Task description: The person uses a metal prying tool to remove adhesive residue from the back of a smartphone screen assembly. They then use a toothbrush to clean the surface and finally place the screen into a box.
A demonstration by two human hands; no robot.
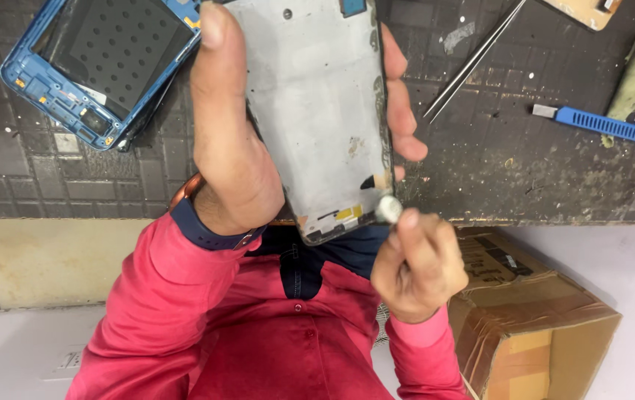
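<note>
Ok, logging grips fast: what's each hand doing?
Left hand: closed on the phone frame.
Right hand: pinching a small round silver part.

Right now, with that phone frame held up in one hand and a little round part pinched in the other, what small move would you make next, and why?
Probably ease the small round silver part a touch inward and press it onto the lower corner of the grey phone frame. The right hand pinches it right at that corner, and the left hand holds the frame steady above the dark work mat.
</note>
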